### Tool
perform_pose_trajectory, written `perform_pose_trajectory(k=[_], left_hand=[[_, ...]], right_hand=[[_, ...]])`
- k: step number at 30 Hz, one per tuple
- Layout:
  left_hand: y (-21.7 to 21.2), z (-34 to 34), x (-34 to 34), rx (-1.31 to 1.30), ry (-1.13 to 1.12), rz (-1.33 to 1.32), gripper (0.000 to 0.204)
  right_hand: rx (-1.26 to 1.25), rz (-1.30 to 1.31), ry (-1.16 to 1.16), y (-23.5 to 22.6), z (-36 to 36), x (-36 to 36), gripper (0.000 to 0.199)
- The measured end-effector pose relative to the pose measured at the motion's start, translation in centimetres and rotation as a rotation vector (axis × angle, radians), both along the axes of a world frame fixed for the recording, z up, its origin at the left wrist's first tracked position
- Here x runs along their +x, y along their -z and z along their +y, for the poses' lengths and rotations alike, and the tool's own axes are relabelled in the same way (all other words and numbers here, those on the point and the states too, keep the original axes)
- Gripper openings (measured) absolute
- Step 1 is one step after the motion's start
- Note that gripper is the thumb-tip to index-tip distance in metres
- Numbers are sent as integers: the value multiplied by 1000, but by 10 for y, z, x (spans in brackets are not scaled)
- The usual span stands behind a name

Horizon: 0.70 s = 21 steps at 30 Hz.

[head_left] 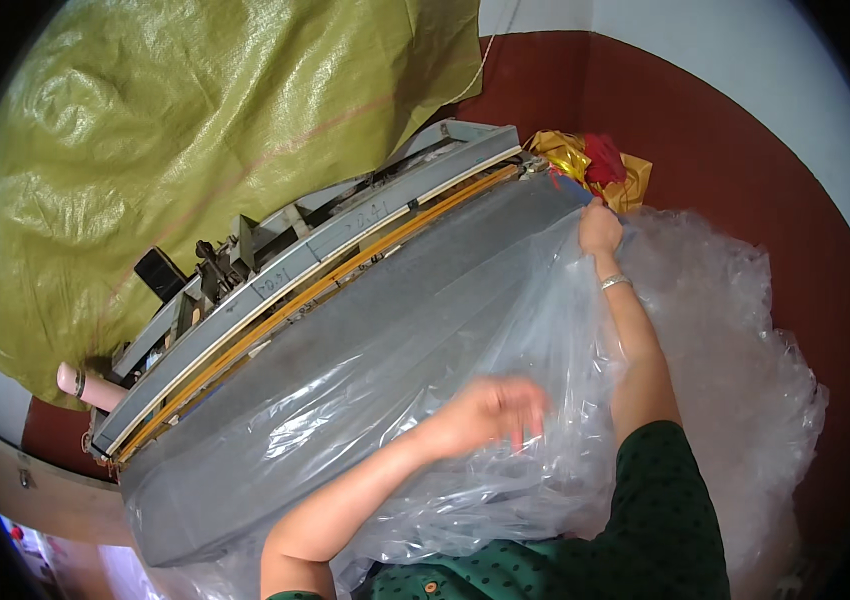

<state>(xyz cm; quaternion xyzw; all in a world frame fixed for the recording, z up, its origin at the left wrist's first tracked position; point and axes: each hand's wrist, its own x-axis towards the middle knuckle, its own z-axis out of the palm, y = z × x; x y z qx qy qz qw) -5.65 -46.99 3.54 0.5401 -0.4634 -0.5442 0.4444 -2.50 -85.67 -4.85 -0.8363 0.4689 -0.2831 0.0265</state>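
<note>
A clear plastic sheet (pixel 545 340) lies over the grey table top (pixel 365 300) and bunches up along its near side. My right hand (pixel 600 228) reaches to the table's far right corner. Its fingers are closed on the edge of the sheet there, next to a bit of blue material (pixel 572 188); the fingertips are partly hidden. Nearer to me, my left hand (pixel 505 410) hovers above the sheet. It is somewhat blurred, with loosely bent fingers apart and nothing in them.
Along the table's far side runs a long grey metal frame (pixel 315 250) with an orange strip (pixel 345 268). A pink bottle (pixel 90 386) stands at its left end. Yellow-green tarp (pixel 195 120) hangs behind. Gold and red wrapping (pixel 605 165) sits past the right corner. Crumpled plastic (pixel 725 330) piles up at right.
</note>
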Motion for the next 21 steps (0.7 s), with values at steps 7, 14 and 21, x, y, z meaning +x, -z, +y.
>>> perform_pose_trajectory(k=[7, 14, 21], left_hand=[[48, -36, 12, -38, -567, -1029, 21], [30, -14, 28, -4, -634, 498, 22], [-34, 163, 43, -138, -134, 23, 10]], right_hand=[[-6, 7, -7, 2, -4, -2, 25], [-31, 24, -13, 1, -3, -1, 23], [-36, 29, -68, 14, -18, -3, 25]])
